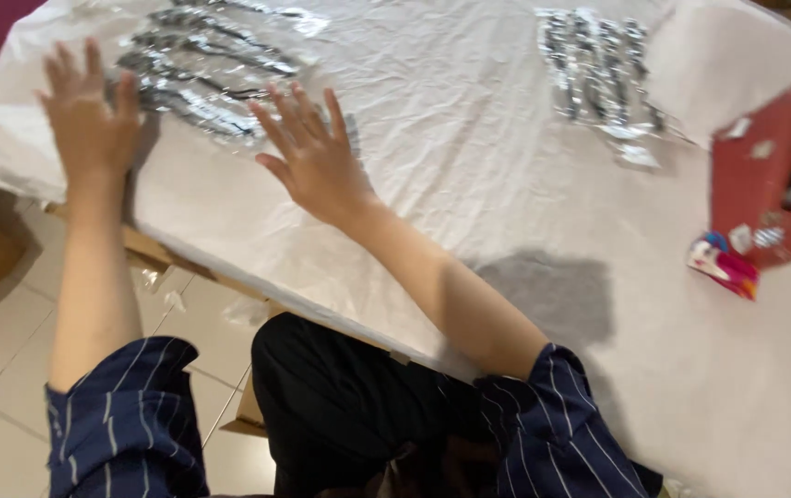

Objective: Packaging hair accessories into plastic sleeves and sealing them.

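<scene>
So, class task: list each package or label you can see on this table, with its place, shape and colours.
Red box: right edge of the table, boxy, with small pale stickers.
Small packet: just below the red box, flat, pink, white and blue.
Clear shiny wrappers: far left, by both open hands, long silvery strips.
Second batch of wrappers: far right, same look.

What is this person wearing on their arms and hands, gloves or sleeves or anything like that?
No gloves: both the left hand and the right hand are bare, with no rings or watch to be seen. The forearms are bare too. The sleeves are dark navy with thin white stripes, pushed up to about the elbows. Below them show black trousers.
</scene>
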